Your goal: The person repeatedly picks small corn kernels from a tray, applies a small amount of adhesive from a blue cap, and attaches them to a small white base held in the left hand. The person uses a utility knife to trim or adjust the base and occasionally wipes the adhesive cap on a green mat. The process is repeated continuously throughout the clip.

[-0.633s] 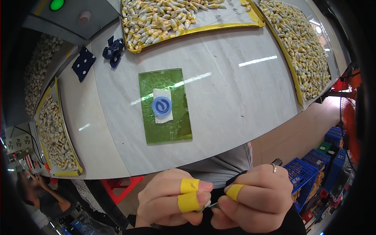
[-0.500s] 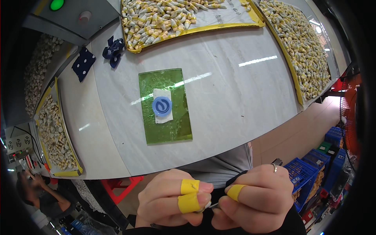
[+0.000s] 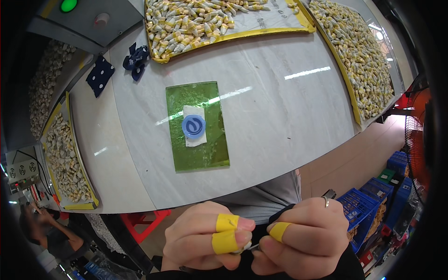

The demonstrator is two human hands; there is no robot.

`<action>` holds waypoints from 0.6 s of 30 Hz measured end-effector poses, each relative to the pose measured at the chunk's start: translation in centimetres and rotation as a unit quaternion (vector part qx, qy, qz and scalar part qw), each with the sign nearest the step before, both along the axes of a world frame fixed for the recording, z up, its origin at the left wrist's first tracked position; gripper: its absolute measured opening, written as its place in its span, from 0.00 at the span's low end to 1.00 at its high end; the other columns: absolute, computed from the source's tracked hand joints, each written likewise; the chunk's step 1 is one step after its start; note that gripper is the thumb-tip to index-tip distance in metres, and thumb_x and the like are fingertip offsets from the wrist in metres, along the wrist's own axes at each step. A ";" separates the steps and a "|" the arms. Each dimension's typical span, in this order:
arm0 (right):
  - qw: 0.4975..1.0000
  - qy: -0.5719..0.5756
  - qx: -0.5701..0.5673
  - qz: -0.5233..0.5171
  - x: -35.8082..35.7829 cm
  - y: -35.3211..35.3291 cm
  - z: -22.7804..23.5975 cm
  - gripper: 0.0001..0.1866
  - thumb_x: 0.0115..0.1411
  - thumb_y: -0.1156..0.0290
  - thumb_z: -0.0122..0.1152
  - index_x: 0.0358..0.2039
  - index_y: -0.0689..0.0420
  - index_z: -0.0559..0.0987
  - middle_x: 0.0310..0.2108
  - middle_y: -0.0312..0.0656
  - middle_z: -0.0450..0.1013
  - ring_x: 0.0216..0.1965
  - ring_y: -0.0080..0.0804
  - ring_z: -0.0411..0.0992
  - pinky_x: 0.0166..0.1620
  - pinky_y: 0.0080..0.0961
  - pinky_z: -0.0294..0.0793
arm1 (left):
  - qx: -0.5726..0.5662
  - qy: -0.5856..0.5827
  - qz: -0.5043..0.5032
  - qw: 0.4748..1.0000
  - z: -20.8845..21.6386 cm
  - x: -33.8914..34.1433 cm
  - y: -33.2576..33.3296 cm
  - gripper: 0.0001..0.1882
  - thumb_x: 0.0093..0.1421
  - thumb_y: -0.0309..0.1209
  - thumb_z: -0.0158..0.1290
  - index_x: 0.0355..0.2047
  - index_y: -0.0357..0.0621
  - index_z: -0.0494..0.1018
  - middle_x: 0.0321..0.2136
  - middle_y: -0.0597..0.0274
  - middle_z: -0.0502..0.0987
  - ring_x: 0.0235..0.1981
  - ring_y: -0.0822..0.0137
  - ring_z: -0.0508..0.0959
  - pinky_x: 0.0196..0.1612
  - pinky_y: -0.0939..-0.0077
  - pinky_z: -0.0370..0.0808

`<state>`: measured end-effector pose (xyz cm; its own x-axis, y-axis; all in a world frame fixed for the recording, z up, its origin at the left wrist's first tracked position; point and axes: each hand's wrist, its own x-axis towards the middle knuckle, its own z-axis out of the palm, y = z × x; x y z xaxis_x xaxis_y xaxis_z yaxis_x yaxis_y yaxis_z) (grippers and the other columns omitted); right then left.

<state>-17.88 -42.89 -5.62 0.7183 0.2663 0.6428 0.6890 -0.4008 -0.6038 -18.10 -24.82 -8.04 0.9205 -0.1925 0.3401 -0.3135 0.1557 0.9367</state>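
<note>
Near the lower edge, my left hand [image 3: 205,235] pinches a small white piece [image 3: 246,247], mostly hidden by the fingertips. My right hand [image 3: 305,238] is closed close beside it, with the end of a thin pale strip or tool [image 3: 255,247] between thumb and fingers, reaching toward the white piece. Its kind is too covered to tell. Yellow tape wraps two fingers of my left hand and one of my right, which also wears a ring. Beyond the hands, a green rectangular plate [image 3: 200,156] lies on the table, bearing a white pad [image 3: 196,142] and a round blue dish [image 3: 193,126].
A yellow-edged tray [image 3: 233,35] of small white-and-yellow pieces lies at the far side. Similar trays stand at the right [image 3: 347,88] and left [image 3: 74,144]. Dark dotted cloth [image 3: 100,76] lies far left. Blue crates [image 3: 359,207] and a red stool [image 3: 144,224] are below the table.
Both hands keep almost the same place and grip; the fingers shift only very slightly. Things on the table stay put.
</note>
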 end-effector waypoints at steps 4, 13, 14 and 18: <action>1.000 0.003 -0.004 -0.007 -0.1 0.1 0.0 0.09 0.42 0.71 0.73 0.22 0.57 0.79 0.22 0.35 0.69 0.18 0.25 0.70 0.17 0.14 0.66 | -0.003 -0.001 -0.006 1.000 -0.1 0.1 0.1 0.15 0.56 0.39 0.61 0.34 0.38 0.77 0.33 0.51 0.81 0.25 0.63 0.80 0.27 0.73 0.78; 0.999 0.004 -0.014 0.030 0.2 -0.3 0.4 0.10 0.42 0.71 0.74 0.22 0.57 0.79 0.22 0.34 0.69 0.18 0.24 0.70 0.18 0.14 0.66 | -0.010 0.004 -0.019 1.000 0.0 0.0 0.3 0.15 0.55 0.38 0.62 0.35 0.37 0.77 0.34 0.50 0.81 0.26 0.62 0.80 0.27 0.72 0.78; 0.999 0.005 -0.008 0.031 0.1 -0.1 0.4 0.10 0.42 0.71 0.74 0.22 0.57 0.79 0.22 0.34 0.69 0.18 0.24 0.70 0.18 0.14 0.66 | -0.013 0.001 -0.015 1.000 0.0 -0.1 0.2 0.15 0.55 0.37 0.62 0.35 0.37 0.77 0.34 0.50 0.81 0.26 0.62 0.80 0.27 0.72 0.78; 0.966 0.079 0.171 -0.175 -0.7 4.3 2.1 0.08 0.41 0.75 0.70 0.22 0.62 0.78 0.21 0.39 0.70 0.17 0.29 0.70 0.18 0.18 0.68 | -0.034 0.024 0.044 0.998 0.2 -0.8 -0.8 0.15 0.55 0.36 0.62 0.35 0.37 0.77 0.35 0.49 0.81 0.26 0.61 0.80 0.28 0.72 0.78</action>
